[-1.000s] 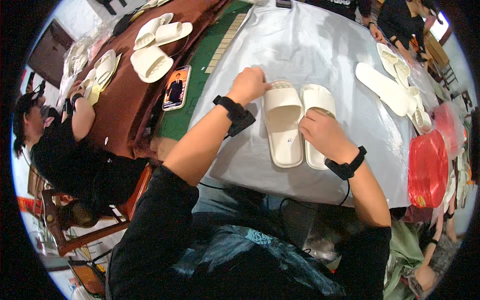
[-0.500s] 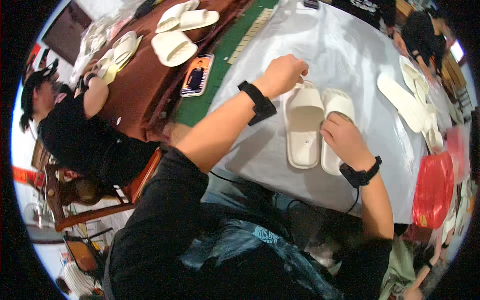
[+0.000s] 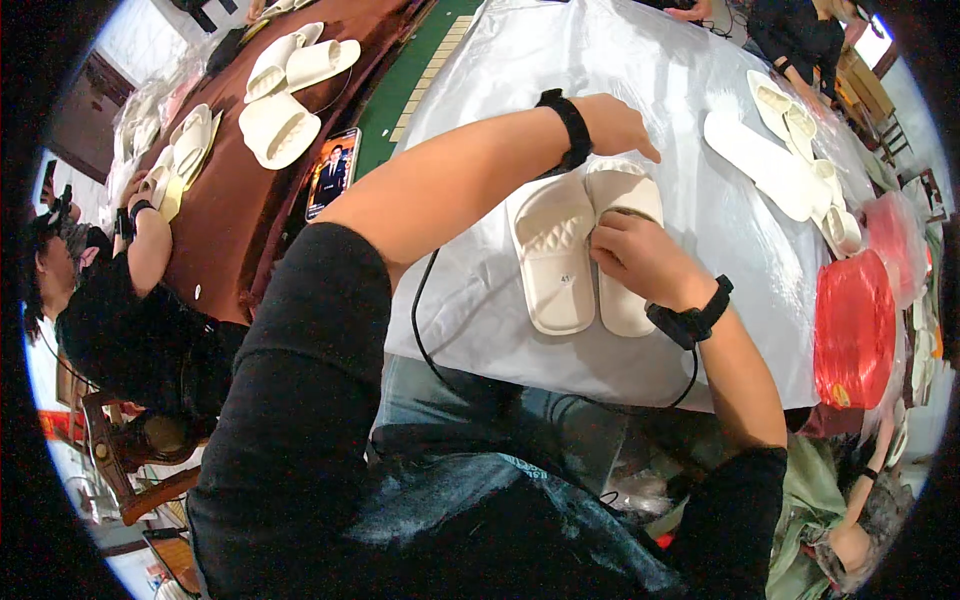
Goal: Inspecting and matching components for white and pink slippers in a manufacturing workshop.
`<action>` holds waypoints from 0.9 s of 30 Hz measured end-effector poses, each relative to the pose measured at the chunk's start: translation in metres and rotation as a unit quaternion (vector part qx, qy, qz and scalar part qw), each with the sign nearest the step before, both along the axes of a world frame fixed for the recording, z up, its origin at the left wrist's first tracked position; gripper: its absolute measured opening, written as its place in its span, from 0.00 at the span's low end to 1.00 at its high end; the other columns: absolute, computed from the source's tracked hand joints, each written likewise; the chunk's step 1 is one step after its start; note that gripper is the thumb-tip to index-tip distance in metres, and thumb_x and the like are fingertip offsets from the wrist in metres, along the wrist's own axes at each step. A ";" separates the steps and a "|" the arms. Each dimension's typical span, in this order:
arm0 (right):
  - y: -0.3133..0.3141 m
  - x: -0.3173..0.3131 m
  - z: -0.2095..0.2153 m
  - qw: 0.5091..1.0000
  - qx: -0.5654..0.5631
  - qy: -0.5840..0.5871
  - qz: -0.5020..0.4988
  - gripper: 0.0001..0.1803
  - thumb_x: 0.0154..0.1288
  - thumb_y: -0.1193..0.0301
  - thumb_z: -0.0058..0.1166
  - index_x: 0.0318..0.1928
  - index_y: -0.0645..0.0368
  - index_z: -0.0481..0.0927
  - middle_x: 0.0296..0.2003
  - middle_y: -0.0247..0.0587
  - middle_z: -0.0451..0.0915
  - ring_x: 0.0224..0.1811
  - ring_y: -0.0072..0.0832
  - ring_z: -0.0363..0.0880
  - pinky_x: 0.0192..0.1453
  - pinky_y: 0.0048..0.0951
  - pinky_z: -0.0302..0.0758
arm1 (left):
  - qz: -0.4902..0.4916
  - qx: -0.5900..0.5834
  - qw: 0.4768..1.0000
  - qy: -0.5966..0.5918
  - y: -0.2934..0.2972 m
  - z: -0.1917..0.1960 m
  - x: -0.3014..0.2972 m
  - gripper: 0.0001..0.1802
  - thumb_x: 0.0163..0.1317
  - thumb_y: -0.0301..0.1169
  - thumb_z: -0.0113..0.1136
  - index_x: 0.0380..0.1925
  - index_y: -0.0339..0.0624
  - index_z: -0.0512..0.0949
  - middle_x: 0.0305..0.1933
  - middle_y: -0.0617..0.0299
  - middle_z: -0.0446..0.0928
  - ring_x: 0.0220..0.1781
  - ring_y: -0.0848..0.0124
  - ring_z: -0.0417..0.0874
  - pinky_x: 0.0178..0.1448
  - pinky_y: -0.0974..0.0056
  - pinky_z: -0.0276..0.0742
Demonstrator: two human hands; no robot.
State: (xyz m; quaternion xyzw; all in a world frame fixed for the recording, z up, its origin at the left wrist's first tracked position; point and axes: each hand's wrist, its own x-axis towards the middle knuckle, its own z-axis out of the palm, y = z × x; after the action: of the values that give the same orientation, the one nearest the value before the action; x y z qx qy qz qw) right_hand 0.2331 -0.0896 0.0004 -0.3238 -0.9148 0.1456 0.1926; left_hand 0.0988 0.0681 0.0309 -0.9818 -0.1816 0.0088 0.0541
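Note:
A pair of cream slide slippers lies side by side on the white-covered table, toes pointing away from me. The left slipper [image 3: 555, 290] lies untouched, its ridged strap arching over the footbed. My right hand [image 3: 645, 255] is closed with curled fingers at the strap opening of the right slipper [image 3: 625, 310]; the fingertips are partly hidden. Past the toe ends, my left hand [image 3: 618, 125] hangs over the table, one finger stretched down toward the right slipper's toe and nothing visible in it. Both my wrists wear black bands.
More cream slippers [image 3: 278, 130] and a lit phone [image 3: 335, 172] are on the brown table at left, where a person [image 3: 130, 310] sits handling slippers. A white sole-shaped piece [image 3: 760, 165], further slippers [image 3: 840, 230] and a red plastic-wrapped bundle [image 3: 853, 330] lie at right.
My left hand has moved from the left slipper's toe across to the right slipper's far end, and its fist has loosened. My right hand stays at the right slipper. The whole view has shifted.

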 end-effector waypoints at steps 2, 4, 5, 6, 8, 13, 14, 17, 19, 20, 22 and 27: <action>0.000 -0.001 -0.002 1.000 0.000 0.010 0.001 0.03 0.58 0.77 0.56 0.32 0.63 0.77 0.32 0.46 0.75 0.38 0.46 0.76 0.44 0.40 0.75 | -0.037 -0.018 0.999 -0.035 0.006 -0.010 0.004 0.25 0.63 0.24 0.48 0.56 0.66 0.79 0.41 0.54 0.83 0.42 0.53 0.84 0.43 0.52 0.81; -0.001 -0.002 -0.003 1.000 0.004 0.015 0.003 0.03 0.58 0.77 0.56 0.31 0.63 0.76 0.32 0.46 0.75 0.38 0.46 0.76 0.44 0.40 0.75 | -0.012 -0.024 0.999 -0.025 0.010 -0.018 0.008 0.18 0.60 0.28 0.53 0.48 0.60 0.83 0.41 0.55 0.83 0.42 0.53 0.85 0.43 0.52 0.81; -0.002 -0.003 -0.002 1.000 0.007 0.011 -0.011 0.03 0.58 0.77 0.56 0.31 0.63 0.76 0.32 0.46 0.75 0.38 0.46 0.75 0.44 0.41 0.75 | -0.009 -0.022 0.999 -0.029 0.012 -0.021 0.009 0.15 0.60 0.28 0.54 0.44 0.58 0.84 0.39 0.54 0.83 0.41 0.53 0.85 0.43 0.52 0.81; -0.003 -0.003 -0.002 1.000 0.011 0.007 -0.024 0.03 0.58 0.77 0.55 0.31 0.63 0.76 0.32 0.45 0.75 0.38 0.45 0.75 0.45 0.41 0.74 | -0.007 -0.021 0.999 -0.035 0.013 -0.023 0.011 0.12 0.59 0.29 0.55 0.40 0.55 0.84 0.38 0.54 0.83 0.40 0.52 0.85 0.42 0.52 0.81; -0.004 -0.003 0.001 1.000 0.013 0.016 -0.002 0.03 0.57 0.77 0.56 0.31 0.63 0.76 0.32 0.45 0.74 0.38 0.45 0.75 0.45 0.41 0.74 | 0.004 0.031 0.999 -0.019 0.014 -0.024 0.014 0.06 0.56 0.31 0.56 0.26 0.43 0.81 0.31 0.52 0.82 0.35 0.51 0.86 0.38 0.51 0.82; -0.013 -0.009 0.011 0.997 0.060 -0.008 -0.040 0.06 0.54 0.77 0.59 0.35 0.61 0.79 0.35 0.45 0.77 0.44 0.45 0.78 0.48 0.40 0.77 | 0.032 0.073 0.993 -0.090 0.003 -0.015 -0.002 0.07 0.55 0.29 0.56 0.23 0.40 0.81 0.27 0.50 0.81 0.33 0.51 0.85 0.37 0.51 0.82; -0.015 -0.012 0.013 0.993 0.074 -0.024 -0.087 0.08 0.54 0.78 0.59 0.37 0.61 0.80 0.37 0.45 0.78 0.45 0.45 0.78 0.48 0.40 0.77 | 0.044 0.091 0.990 -0.102 -0.001 -0.010 -0.005 0.07 0.55 0.29 0.56 0.24 0.41 0.81 0.27 0.50 0.81 0.33 0.51 0.85 0.36 0.52 0.82; -0.023 -0.009 0.032 0.971 0.182 0.081 -0.135 0.10 0.56 0.79 0.58 0.40 0.61 0.81 0.42 0.44 0.79 0.47 0.41 0.78 0.48 0.36 0.76 | 0.068 0.111 0.978 -0.162 -0.018 0.002 -0.023 0.06 0.55 0.28 0.56 0.26 0.42 0.81 0.27 0.51 0.81 0.33 0.52 0.85 0.35 0.52 0.81; -0.021 -0.009 0.043 0.960 0.177 0.138 -0.169 0.10 0.59 0.79 0.56 0.43 0.61 0.81 0.44 0.43 0.79 0.47 0.39 0.78 0.47 0.34 0.76 | 0.099 0.107 0.963 -0.226 -0.032 0.006 -0.033 0.05 0.55 0.27 0.55 0.28 0.43 0.80 0.29 0.53 0.82 0.33 0.54 0.85 0.35 0.52 0.80; -0.018 -0.010 0.047 0.943 0.158 0.199 -0.215 0.10 0.62 0.78 0.55 0.45 0.61 0.81 0.47 0.42 0.80 0.48 0.36 0.78 0.46 0.32 0.76 | 0.101 0.102 0.964 -0.224 -0.040 0.005 -0.039 0.05 0.55 0.27 0.55 0.28 0.43 0.80 0.29 0.53 0.82 0.33 0.54 0.85 0.35 0.52 0.80; -0.001 -0.022 0.047 0.937 0.134 0.222 -0.232 0.10 0.65 0.77 0.53 0.46 0.62 0.80 0.46 0.41 0.80 0.47 0.34 0.78 0.45 0.30 0.75 | 0.105 0.056 0.924 -0.364 -0.054 0.003 -0.049 0.05 0.56 0.27 0.56 0.29 0.45 0.81 0.30 0.54 0.82 0.35 0.55 0.85 0.37 0.52 0.80; 0.049 -0.043 0.035 0.934 -0.014 0.272 -0.231 0.12 0.70 0.75 0.50 0.52 0.61 0.77 0.46 0.40 0.81 0.42 0.28 0.80 0.39 0.26 0.76 | 0.164 -0.019 0.887 -0.431 -0.068 -0.010 -0.074 0.06 0.58 0.28 0.59 0.33 0.45 0.84 0.31 0.55 0.83 0.36 0.53 0.84 0.37 0.52 0.78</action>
State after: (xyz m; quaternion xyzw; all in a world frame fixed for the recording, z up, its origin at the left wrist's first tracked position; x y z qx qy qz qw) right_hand 0.1896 -0.0406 0.0353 -0.4768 -0.7256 0.1923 0.4574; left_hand 0.0250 0.0006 0.0206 -0.8462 -0.3448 -0.4030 -0.0505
